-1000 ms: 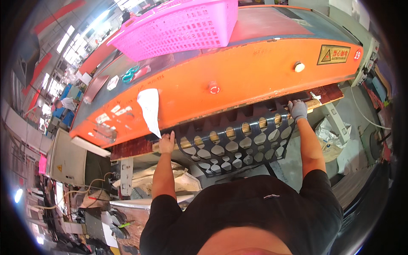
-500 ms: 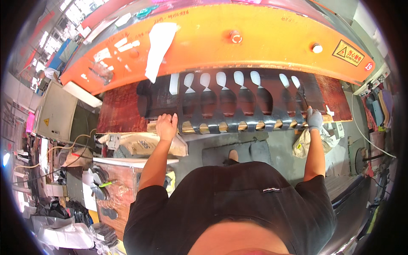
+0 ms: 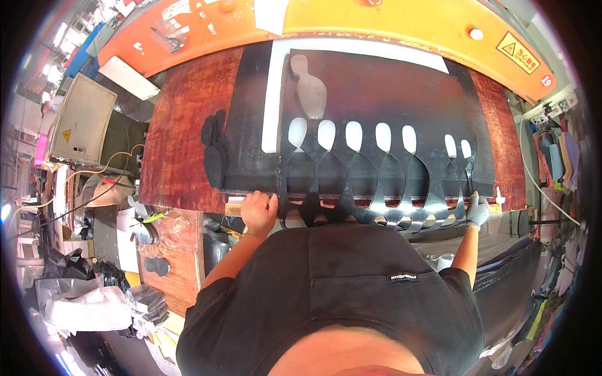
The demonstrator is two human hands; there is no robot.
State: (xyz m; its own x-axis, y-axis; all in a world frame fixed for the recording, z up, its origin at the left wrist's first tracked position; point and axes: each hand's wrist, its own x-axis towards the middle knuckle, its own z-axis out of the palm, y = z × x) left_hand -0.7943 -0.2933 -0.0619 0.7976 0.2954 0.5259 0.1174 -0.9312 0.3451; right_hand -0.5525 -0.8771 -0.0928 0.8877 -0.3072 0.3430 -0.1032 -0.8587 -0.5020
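A black sheet (image 3: 389,81) with a row of sole-shaped holes lies across the work surface, its cut-out front strip drooping over the near edge. My left hand (image 3: 259,213), bare, has its fingers curled at the sheet's front left corner. At the front right, my right hand (image 3: 478,210) in a grey glove closes on the sheet's narrow edge strip. Further back on the sheet is a single grey-brown sole shape (image 3: 311,94). A few black sole pieces (image 3: 214,150) lie overlapped to the left. Both hands' undersides are hidden.
An orange machine beam (image 3: 407,22) spans the back, with a white button (image 3: 476,33) and a yellow warning sign. Reddish-brown board (image 3: 179,138) shows at both sides. A grey cabinet (image 3: 81,122) stands left; a wooden side table (image 3: 175,276) with a black sole piece is near left.
The view has shifted, my body now close against the front edge. Much more of the sheet shows behind the holes, including the single sole shape. The beam appears further away; both hands stay at the edge.
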